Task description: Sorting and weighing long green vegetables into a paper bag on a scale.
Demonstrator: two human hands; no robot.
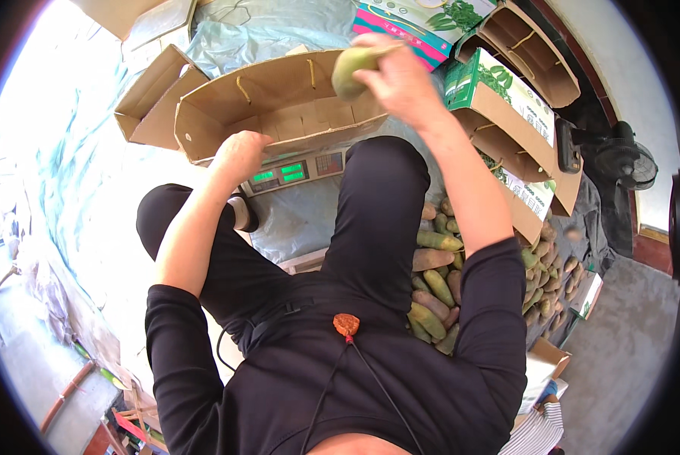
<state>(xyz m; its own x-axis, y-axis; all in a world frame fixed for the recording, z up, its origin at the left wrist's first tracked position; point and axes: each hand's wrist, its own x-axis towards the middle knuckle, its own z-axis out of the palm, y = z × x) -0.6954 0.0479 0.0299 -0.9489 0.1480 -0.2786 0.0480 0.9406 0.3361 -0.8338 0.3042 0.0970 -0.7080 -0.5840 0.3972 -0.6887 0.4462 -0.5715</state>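
Vegetable (349,74), green and blurred, is over the right end of the carton (279,87), clamped in the right hand (395,80); the left hand (241,154) lies at the carton's near rim, its grip unclear. Loading seems the step in hand; the next move likely calls for lowering into the carton, clear of its rim.

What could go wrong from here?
The green radish, held in the right hand alone above the box's rim, might slip and bruise. The open cardboard box appears to rest on the digital scale; if the left hand at its near rim presses down, the reading could be skewed.
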